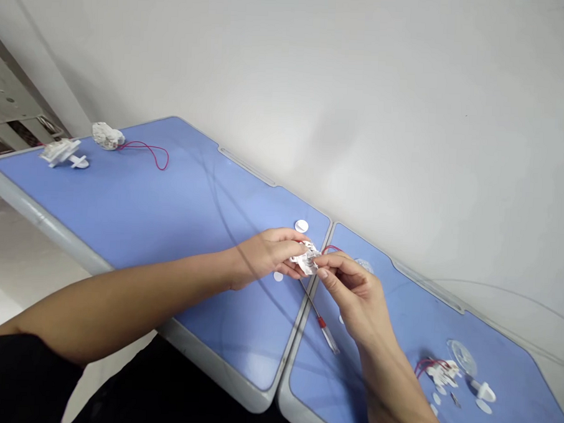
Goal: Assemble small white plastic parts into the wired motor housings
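Observation:
A small white, irregular plastic piece with a red cord is held above the seam between two blue tables. My left hand grips it from the left, thumb on top and fingers beneath. From the right, my right hand pinches at its edge with thumb and forefinger; whether a tiny part sits between those fingertips I cannot make out. Below the hands lies a screwdriver with a clear and red handle. Close by are a white round cap and a small white disc.
At the far left are a white part with a red cord loop and a white plug-like part. On the right table lie another corded white piece, a clear disc, a white plug and several discs. A wall rises behind.

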Available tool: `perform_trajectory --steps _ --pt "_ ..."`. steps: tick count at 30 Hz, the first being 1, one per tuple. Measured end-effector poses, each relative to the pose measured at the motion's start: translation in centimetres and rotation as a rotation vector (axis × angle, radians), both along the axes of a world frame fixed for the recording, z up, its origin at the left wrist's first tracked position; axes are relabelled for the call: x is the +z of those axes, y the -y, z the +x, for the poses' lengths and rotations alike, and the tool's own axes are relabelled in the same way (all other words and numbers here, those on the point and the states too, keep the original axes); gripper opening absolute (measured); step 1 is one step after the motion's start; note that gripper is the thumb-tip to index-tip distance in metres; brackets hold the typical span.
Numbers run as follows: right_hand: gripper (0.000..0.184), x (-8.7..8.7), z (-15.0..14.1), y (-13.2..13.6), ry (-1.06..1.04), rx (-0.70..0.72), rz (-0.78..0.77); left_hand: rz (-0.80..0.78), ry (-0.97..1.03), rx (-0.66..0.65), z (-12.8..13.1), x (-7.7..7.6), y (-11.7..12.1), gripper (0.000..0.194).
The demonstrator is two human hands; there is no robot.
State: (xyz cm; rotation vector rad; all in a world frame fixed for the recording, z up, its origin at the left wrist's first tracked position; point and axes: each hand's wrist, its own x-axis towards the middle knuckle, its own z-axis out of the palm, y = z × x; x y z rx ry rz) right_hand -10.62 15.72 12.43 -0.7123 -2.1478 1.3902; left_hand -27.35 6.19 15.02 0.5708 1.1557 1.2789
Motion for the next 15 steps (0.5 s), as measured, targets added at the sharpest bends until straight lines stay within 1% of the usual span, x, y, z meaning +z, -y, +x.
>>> perform_trajectory --steps 10,15 --pt "0.015 0.03 -0.16 -0.03 0.003 -0.020 0.007 -0.014 0.007 0.006 0.16 0.10 -0.06 0.018" --pt "0.014 -0.24 0.00 -0.31 -0.019 -0.007 -0.059 0.043 -0.010 -0.050 -0.07 -0.24 0.13 0.027"
